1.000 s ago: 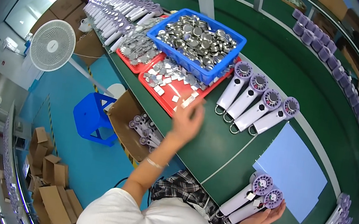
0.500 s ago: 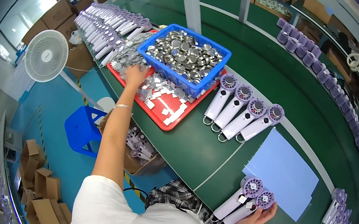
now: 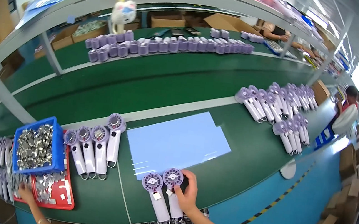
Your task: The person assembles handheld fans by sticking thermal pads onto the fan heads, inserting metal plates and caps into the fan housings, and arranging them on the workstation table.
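Two lilac handheld fans lie side by side at the near edge of the green bench: a left fan (image 3: 158,201) and a right fan (image 3: 174,203). Each carries a small white square piece below its round head. My right hand (image 3: 188,193) is closed around the right fan's head, thumb on its near side and fingers over the far side. At the lower left my left hand (image 3: 26,193) reaches into silvery flat pieces (image 3: 43,187) on a red tray (image 3: 67,201); its fingertips are hard to make out. A blue bin (image 3: 60,159) of round metal parts stands on that tray.
Several fans (image 3: 99,146) lie in a row beside the tray, and more fans (image 3: 277,103) stand grouped at the right. A blue sheet (image 3: 175,139) covers the bench middle. Lilac cylinders (image 3: 166,46) line the far belt. A person (image 3: 349,113) sits at far right.
My view has swung to the right, so the bin and tray now appear at the lower left. My right hand has wrapped further around the right fan's head. My left hand stays at the tray.
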`<state>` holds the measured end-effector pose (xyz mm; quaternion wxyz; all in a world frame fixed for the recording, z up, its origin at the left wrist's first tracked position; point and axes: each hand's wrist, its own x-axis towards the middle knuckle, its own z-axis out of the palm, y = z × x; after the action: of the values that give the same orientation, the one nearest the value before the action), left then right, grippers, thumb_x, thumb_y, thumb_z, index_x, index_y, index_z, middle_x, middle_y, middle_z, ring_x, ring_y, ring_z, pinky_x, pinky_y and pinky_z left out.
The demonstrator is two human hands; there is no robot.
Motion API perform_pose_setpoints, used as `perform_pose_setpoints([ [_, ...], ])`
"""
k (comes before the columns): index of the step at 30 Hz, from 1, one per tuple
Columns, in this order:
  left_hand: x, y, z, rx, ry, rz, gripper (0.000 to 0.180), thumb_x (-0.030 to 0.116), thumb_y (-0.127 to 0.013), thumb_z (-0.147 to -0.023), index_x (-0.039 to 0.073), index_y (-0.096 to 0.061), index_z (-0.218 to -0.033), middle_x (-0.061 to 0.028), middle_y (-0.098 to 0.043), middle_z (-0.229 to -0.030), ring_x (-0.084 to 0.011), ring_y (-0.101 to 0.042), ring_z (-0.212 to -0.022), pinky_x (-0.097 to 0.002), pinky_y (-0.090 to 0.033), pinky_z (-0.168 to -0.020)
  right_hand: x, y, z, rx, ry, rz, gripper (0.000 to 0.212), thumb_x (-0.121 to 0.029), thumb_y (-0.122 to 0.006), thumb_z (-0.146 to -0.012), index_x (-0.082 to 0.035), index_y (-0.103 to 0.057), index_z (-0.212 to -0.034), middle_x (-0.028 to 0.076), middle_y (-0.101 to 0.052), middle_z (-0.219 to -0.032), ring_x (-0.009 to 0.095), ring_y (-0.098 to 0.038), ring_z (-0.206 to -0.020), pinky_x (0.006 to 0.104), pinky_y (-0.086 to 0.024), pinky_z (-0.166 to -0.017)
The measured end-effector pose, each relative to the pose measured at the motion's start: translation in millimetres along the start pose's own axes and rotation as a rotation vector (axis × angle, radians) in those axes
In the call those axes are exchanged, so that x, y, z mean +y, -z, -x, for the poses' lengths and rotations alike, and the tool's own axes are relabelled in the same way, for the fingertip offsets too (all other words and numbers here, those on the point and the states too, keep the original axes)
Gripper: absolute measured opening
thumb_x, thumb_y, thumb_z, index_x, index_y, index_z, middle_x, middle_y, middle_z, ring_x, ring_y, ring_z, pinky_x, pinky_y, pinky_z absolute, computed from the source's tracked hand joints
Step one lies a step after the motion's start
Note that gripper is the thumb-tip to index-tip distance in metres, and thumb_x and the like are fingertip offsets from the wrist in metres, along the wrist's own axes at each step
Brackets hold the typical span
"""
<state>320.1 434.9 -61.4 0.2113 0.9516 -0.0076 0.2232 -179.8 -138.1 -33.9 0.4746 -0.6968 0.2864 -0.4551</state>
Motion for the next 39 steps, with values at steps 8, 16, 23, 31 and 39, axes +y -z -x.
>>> perform_pose_setpoints([
  [8, 8, 13, -5, 0.36, 0.111, -0.05, 0.031, 0.018, -0.053, -0.102, 0.001, -0.068, -0.124, -0.019, -0.069, -0.122, -0.0334, -0.065, -0.114, -0.0393, -0.049, -0.098, -6, -9, -3, -0.011, -0.011, -0.02, 0.046, -0.005, -0.068, -0.084, 0.0, -0.055, -0.127, 0.02, -0.056, -0.126, 0.036, -0.056, -0.117, 0.0422, -0.043, -0.104],
  [16, 135, -3, 86, 0.119, 0.175, 0.663, 0.041, 0.025, -0.054, -0.105, -0.001, -0.06, -0.135, -0.0113, -0.066, -0.124, -0.0175, -0.062, -0.102, -0.0312, -0.051, -0.086, -7, -8, -15, -0.004, 0.024, 0.117, 0.048, -0.007, -0.066, -0.087, 0.0, -0.051, -0.132, 0.02, -0.048, -0.135, 0.034, -0.048, -0.125, 0.042, -0.037, -0.109],
  [23, 406, 57, 322, -0.662, 0.269, 1.191, 0.033, 0.023, -0.057, -0.104, 0.001, -0.061, -0.128, -0.0068, -0.062, -0.101, -0.0127, -0.06, -0.076, -0.0255, -0.052, -0.058, -56, 2, -3, -0.179, 0.372, 0.195, 0.038, -0.009, -0.067, -0.087, 0.004, -0.059, -0.122, 0.02, -0.06, -0.12, 0.036, -0.059, -0.111, 0.0443, -0.048, -0.095],
  [31, 478, 78, 358, -0.982, 0.001, 1.361, 0.029, -0.002, -0.066, -0.093, 0.001, -0.059, -0.121, -0.0017, -0.061, -0.093, -0.0053, -0.056, -0.078, -0.0191, -0.044, -0.063, -100, 16, -18, -0.585, 0.255, 0.281, 0.04, -0.001, -0.065, -0.09, 0.0, -0.061, -0.129, 0.017, -0.066, -0.099, 0.032, -0.064, -0.083, 0.0398, -0.053, -0.074],
  [39, 496, 73, 357, -1.265, 0.455, 1.568, 0.012, 0.01, -0.06, -0.1, 0.003, -0.061, -0.11, 0.0028, -0.053, -0.072, -0.0044, -0.044, -0.057, -0.0221, -0.035, -0.052, -98, 40, -36, -0.238, -0.451, -0.45, 0.033, 0.003, -0.058, -0.098, 0.003, -0.057, -0.13, 0.009, -0.07, -0.096, 0.012, -0.064, -0.092, 0.0273, -0.051, -0.084],
])
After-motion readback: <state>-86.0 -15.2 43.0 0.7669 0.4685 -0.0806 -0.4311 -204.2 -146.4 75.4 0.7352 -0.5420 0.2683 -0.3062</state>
